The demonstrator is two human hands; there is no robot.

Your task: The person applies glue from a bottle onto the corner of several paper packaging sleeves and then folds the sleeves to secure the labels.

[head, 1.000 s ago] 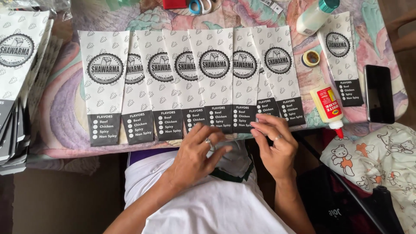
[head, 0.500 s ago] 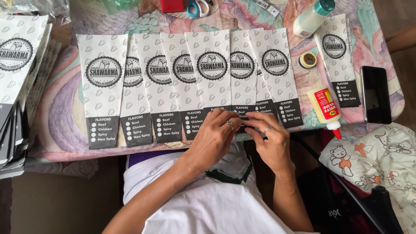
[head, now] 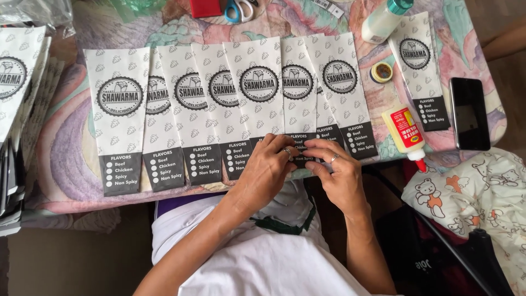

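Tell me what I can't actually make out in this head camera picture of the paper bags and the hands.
- Bottom edge of the paper bag being handled: covered by the left hand and right hand.
- Stack of bags: cut off by the left edge.
- Scissors: cut off by the top edge.
- Phone screen: dark, showing nothing.

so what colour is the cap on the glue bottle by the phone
Red, on the glue bottle in the head view.

light: soft, even daylight | shadows: faint | focus: sharp | glare: none
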